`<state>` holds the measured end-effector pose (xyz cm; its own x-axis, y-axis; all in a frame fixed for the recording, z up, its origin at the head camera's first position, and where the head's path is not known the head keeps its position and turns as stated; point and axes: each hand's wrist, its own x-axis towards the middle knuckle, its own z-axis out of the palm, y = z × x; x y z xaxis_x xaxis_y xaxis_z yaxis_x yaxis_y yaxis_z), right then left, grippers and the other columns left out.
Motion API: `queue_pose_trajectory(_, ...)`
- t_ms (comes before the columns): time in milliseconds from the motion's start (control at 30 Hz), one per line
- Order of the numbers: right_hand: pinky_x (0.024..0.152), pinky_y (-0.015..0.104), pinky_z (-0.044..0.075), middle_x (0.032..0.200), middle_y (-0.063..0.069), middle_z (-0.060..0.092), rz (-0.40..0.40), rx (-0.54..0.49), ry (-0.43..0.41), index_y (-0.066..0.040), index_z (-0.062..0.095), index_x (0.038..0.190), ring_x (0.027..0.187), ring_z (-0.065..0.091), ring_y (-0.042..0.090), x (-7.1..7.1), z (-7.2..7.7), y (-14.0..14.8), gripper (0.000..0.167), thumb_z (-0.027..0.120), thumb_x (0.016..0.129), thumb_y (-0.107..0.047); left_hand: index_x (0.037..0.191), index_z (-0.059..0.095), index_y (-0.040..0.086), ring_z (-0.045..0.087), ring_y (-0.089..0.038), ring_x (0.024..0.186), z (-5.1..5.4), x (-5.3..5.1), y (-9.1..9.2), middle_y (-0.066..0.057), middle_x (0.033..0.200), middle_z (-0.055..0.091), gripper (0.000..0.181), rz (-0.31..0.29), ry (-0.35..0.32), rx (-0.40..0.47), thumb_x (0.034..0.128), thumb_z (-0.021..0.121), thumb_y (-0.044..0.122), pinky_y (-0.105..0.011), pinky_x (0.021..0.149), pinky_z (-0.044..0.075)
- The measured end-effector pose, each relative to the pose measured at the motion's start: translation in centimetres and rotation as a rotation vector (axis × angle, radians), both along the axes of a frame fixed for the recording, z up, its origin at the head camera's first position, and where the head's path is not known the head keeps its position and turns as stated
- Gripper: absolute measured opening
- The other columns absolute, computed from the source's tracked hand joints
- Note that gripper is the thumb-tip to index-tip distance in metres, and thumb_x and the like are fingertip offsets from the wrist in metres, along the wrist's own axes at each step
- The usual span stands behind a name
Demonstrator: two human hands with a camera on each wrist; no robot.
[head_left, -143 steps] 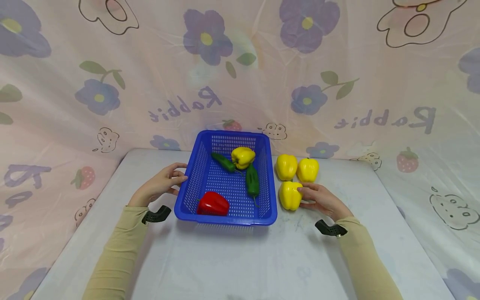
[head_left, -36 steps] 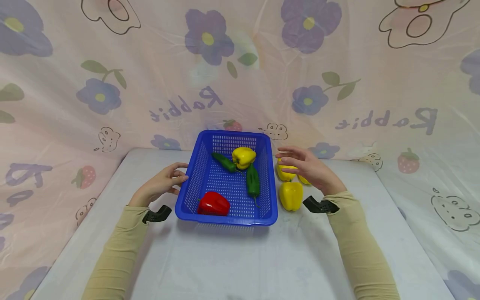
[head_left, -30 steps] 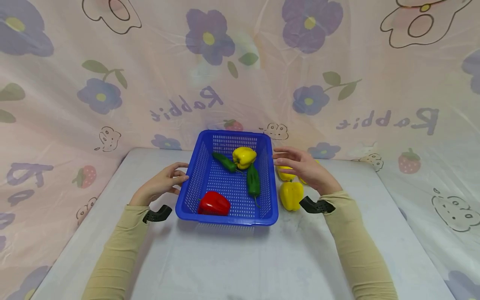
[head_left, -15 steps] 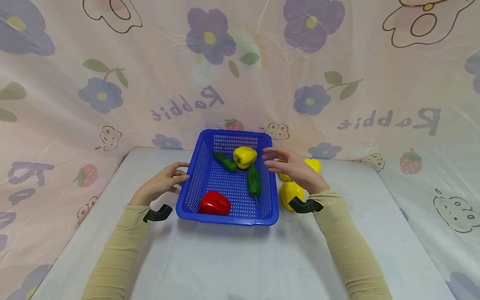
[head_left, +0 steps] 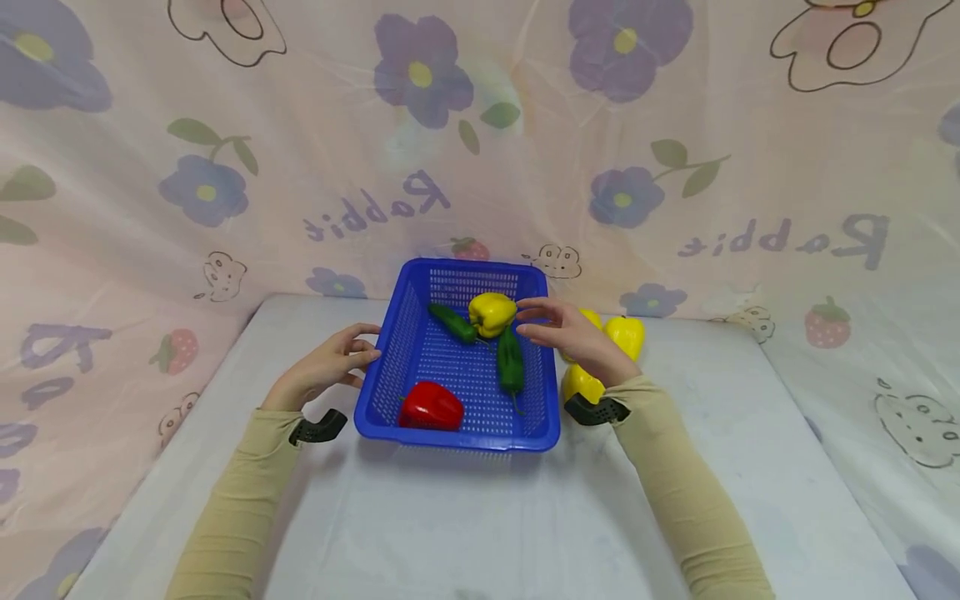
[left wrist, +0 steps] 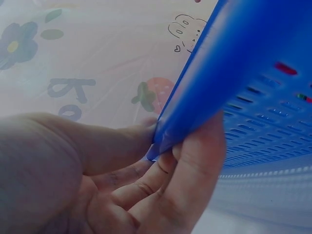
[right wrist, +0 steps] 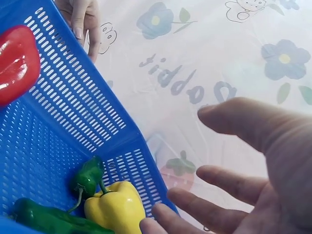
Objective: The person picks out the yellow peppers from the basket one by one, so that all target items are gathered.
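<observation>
A blue plastic basket (head_left: pixel 457 435) sits on the white table. My left hand (head_left: pixel 326 367) pinches its left rim, and the left wrist view shows thumb and fingers on both sides of the rim. My right hand (head_left: pixel 573 337) hovers over the right rim with its fingers apart and nothing held. Its fingertips are near the yellow bell pepper (head_left: pixel 492 313) inside the basket. Two green peppers, one at the back (head_left: pixel 452 323) and one on the right (head_left: pixel 511 362), lie there too, with a red bell pepper (head_left: pixel 431 407) at the front.
Three yellow bell peppers, including one at the right (head_left: pixel 626 335) and one nearer me (head_left: pixel 581 384), stand right of the basket, partly covered by my right hand and wrist. A printed curtain (head_left: pixel 480 125) hangs behind the table (head_left: pixel 450 525).
My right hand has left the front yellow pepper outside the basket, risen, and moved left over the rim to the pepper inside. The left hand and basket keep their places.
</observation>
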<state>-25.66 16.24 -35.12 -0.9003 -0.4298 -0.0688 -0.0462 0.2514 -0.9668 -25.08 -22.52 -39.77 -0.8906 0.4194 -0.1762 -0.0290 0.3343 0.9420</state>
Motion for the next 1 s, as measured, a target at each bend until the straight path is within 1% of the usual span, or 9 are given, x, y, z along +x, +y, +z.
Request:
queue_pose_trajectory(167, 0.102, 0.048, 0.04, 0.141, 0.015, 0.043, -0.005, 0.031, -0.016, -0.009, 0.046, 0.138, 0.121, 0.049, 0.029, -0.3, -0.2, -0.5, 0.052, 0.066, 0.092, -0.022, 0.145, 0.027, 0.003, 0.061, -0.03, 0.089, 0.0, 0.0, 0.0, -0.022, 0.107, 0.053, 0.053, -0.005, -0.002, 0.01, 0.0999, 0.052, 0.016, -0.042, 0.072, 0.057)
queue_pose_trajectory(267, 0.102, 0.047, 0.04, 0.144, 0.016, 0.038, -0.009, 0.046, -0.024, -0.01, 0.046, 0.138, 0.121, 0.048, 0.029, -0.6, -0.1, -0.6, 0.053, 0.067, 0.091, -0.023, 0.145, 0.028, 0.004, 0.061, -0.031, 0.089, 0.1, 0.0, 0.0, -0.022, 0.107, 0.054, 0.052, -0.004, 0.001, 0.011, 0.0998, 0.052, 0.016, -0.042, 0.072, 0.057)
queue_pose_trajectory(400, 0.102, 0.049, 0.039, 0.143, 0.016, 0.04, -0.015, 0.047, -0.032, -0.009, 0.046, 0.137, 0.121, 0.048, 0.03, -1.2, 0.0, -0.7, 0.053, 0.067, 0.091, -0.023, 0.144, 0.028, 0.004, 0.061, -0.031, 0.09, 0.1, -0.1, 0.1, -0.021, 0.106, 0.054, 0.052, -0.002, -0.001, 0.006, 0.0998, 0.052, 0.015, -0.042, 0.072, 0.057)
queue_pose_trajectory(600, 0.103, 0.051, 0.038, 0.135, 0.018, 0.047, -0.016, 0.047, -0.029, -0.007, 0.046, 0.137, 0.119, 0.049, 0.033, -1.8, 0.2, -0.7, 0.052, 0.067, 0.091, -0.02, 0.144, 0.028, 0.004, 0.061, -0.031, 0.088, 0.1, 0.0, 0.0, -0.02, 0.104, 0.055, 0.052, -0.005, 0.003, 0.01, 0.0997, 0.052, 0.015, -0.041, 0.071, 0.057)
queue_pose_trajectory(700, 0.103, 0.05, 0.038, 0.135, 0.02, 0.047, -0.022, 0.066, -0.016, -0.007, 0.046, 0.137, 0.119, 0.049, 0.032, -2.0, 0.2, -0.8, 0.051, 0.066, 0.092, -0.02, 0.144, 0.028, 0.003, 0.061, -0.032, 0.088, 0.1, -0.1, 0.0, -0.02, 0.103, 0.055, 0.052, -0.007, 0.006, 0.01, 0.0998, 0.052, 0.015, -0.041, 0.07, 0.057)
queue_pose_trajectory(833, 0.102, 0.048, 0.04, 0.135, 0.021, 0.047, -0.04, 0.102, 0.006, -0.008, 0.046, 0.137, 0.12, 0.048, 0.031, -2.1, 0.2, -1.0, 0.052, 0.067, 0.091, -0.021, 0.144, 0.028, 0.003, 0.061, -0.032, 0.088, 0.0, -0.1, 0.0, -0.021, 0.103, 0.056, 0.052, -0.007, 0.004, 0.012, 0.0999, 0.052, 0.015, -0.041, 0.071, 0.057)
queue_pose_trajectory(1000, 0.104, 0.048, 0.038, 0.136, 0.024, 0.045, -0.037, 0.118, 0.031, -0.004, 0.044, 0.138, 0.122, 0.047, 0.033, -2.7, -0.3, -1.3, 0.055, 0.067, 0.091, -0.019, 0.145, 0.028, 0.004, 0.061, -0.034, 0.09, -0.1, -0.2, 0.1, -0.021, 0.104, 0.055, 0.052, -0.001, -0.003, 0.013, 0.0999, 0.052, 0.015, -0.041, 0.071, 0.057)
